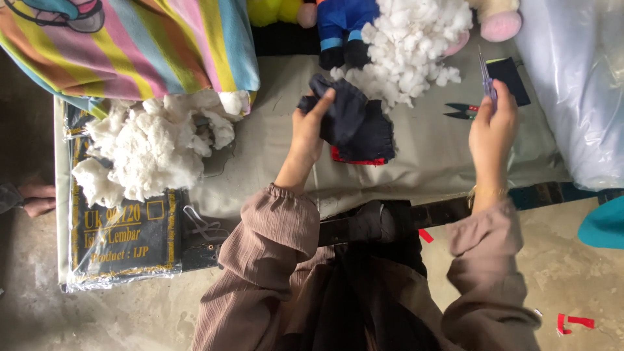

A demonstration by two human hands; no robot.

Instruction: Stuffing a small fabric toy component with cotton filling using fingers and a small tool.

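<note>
My left hand (308,130) grips a dark navy fabric piece (354,127) with a red edge at its bottom, lifted over a grey work surface (429,153). My right hand (492,127) holds a thin purple-handled tool (486,78), raised upright near the right side. Small scissors (463,111) with red and black handles lie on the surface just left of my right hand. A heap of white stuffing (409,45) sits just beyond the fabric piece.
A second heap of white stuffing (149,146) rests at the left on a plastic-wrapped dark package (123,240). A striped colourful cloth (143,42) lies at top left. Plush toy parts (341,26) sit at the far edge. White plastic sheeting (575,84) fills the right side.
</note>
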